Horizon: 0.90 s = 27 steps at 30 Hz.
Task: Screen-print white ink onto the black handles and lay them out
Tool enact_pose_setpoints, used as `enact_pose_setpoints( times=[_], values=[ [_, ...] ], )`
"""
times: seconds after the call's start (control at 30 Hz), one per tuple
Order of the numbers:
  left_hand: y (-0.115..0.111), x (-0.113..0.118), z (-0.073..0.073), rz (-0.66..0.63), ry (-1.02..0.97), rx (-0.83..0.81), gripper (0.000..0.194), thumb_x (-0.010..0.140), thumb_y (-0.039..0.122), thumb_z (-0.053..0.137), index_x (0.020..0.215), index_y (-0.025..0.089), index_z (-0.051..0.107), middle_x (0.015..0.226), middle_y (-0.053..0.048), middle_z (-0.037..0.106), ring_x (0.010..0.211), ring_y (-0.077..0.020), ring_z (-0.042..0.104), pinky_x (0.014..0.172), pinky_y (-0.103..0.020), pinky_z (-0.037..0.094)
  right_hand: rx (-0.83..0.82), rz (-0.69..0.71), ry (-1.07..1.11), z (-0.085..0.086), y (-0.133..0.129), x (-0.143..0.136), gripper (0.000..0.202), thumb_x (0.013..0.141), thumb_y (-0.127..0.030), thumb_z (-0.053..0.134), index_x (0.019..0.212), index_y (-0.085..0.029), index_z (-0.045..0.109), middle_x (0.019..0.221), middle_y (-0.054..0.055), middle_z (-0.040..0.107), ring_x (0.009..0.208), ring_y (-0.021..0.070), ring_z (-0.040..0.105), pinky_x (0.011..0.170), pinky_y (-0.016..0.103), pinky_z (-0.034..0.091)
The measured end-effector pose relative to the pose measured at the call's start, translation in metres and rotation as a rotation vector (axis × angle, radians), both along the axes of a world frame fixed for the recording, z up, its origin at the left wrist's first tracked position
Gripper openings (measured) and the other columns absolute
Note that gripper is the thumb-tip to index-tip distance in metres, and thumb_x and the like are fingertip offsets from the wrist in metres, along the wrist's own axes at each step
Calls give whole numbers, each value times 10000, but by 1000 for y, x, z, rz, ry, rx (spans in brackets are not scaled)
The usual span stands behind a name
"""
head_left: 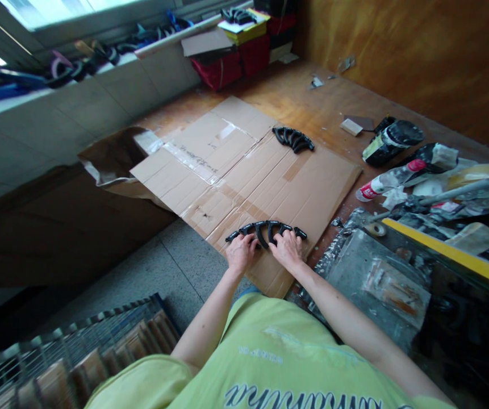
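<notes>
A row of black curved, T-shaped pieces [262, 233] lies fanned side by side on a flattened cardboard sheet [265, 182], near its front edge. At the row's left end, my left hand [243, 251] has its fingers bent around one of the black pieces. Toward the right end my right hand [287, 250] grips another, thumb and fingers curled in. The undersides of the fingers are partly hidden. Farther back on the cardboard rests a second fan of similar black pieces [293, 140], touched by neither hand.
Right of the cardboard stand a smeared jar [393, 141], a plastic bottle [391, 179], a tape roll [375, 229] and a stained board [367, 272]. Red bins [218, 67] are at the back. A wire rack [78, 346] stands at lower left, and a windowsill [120, 59] carries clutter.
</notes>
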State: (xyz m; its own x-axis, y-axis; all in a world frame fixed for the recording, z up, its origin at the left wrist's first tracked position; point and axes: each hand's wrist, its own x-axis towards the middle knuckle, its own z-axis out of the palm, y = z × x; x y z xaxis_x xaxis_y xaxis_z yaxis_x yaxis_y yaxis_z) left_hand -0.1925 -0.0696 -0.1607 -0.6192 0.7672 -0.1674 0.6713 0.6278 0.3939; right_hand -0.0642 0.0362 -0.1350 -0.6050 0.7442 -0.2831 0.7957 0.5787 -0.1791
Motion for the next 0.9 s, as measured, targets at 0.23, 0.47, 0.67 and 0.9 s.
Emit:
enact_pose_setpoints(
  times=[0.23,0.47,0.67,0.9],
  values=[
    [-34,4,-1,246,-128,120,426,925,410,494,1310,237,546,1001,-75,627,835,-194,616,713,-289,474,-105,-8,31,2,-1,1,282,903,-393,537,1072,-244,707,1078,116,614,1067,255,521,840,343,430],
    [-11,-11,-22,161,-116,210,381,914,393,514,1214,169,587,1071,-120,605,916,-218,618,841,-345,498,-205,-40,128,-6,-2,-9,361,887,-377,560,1172,-200,693,1085,127,663,1079,237,568,957,332,424],
    [10,-37,-13,18,35,147,464,897,434,527,1266,155,560,1083,-141,606,998,-264,594,885,-385,487,-362,-111,318,-5,-6,-8,416,851,-264,606,1243,-129,633,1187,118,669,1098,198,609,1018,302,423],
    [17,10,-15,-142,167,190,609,805,533,614,1314,201,566,1406,-160,476,1319,-379,378,1087,-547,305,-352,24,326,-1,-31,23,389,885,-180,527,1250,-81,618,1293,152,610,1206,229,553,1084,361,395]
  ],
)
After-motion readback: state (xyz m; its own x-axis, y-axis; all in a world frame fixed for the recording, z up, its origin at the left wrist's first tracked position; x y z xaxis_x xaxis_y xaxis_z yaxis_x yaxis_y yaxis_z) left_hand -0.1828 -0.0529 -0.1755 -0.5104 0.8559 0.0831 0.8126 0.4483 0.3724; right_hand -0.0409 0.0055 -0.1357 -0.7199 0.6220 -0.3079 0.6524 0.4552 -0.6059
